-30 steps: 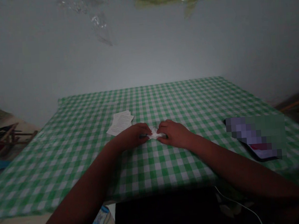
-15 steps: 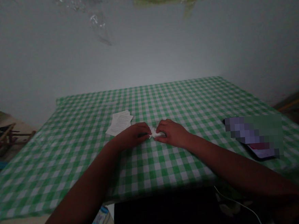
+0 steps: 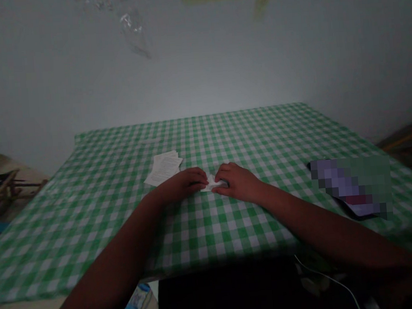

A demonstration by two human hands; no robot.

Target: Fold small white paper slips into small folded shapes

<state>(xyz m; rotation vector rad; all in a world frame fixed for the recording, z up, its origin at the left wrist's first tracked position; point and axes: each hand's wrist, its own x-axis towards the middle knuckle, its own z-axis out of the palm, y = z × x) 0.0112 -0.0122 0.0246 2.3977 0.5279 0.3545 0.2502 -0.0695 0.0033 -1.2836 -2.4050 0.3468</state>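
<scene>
First, locate the folded white paper [image 3: 213,183]: it lies on a green-and-white gingham tablecloth [image 3: 261,141], directly between the two hands and roughly midway across the cloth's width. Its long axis runs side to side, tipped slightly so that the left end sits lower in view, and its narrow ends point toward each hand. The right hand [image 3: 236,183] is the nearer, its curled fingers [image 3: 222,176] closed down over the right end. The left hand [image 3: 184,184] is also curled, its fingertips [image 3: 203,177] at the left end; in this dim view, whether they grip cannot be told. Beyond the left hand lies a stack of printed sheets [image 3: 164,169]. Farther right, a pixelated phone [image 3: 349,189] rests on the cloth. A white cable [image 3: 327,278] runs below the table's near edge.
</scene>
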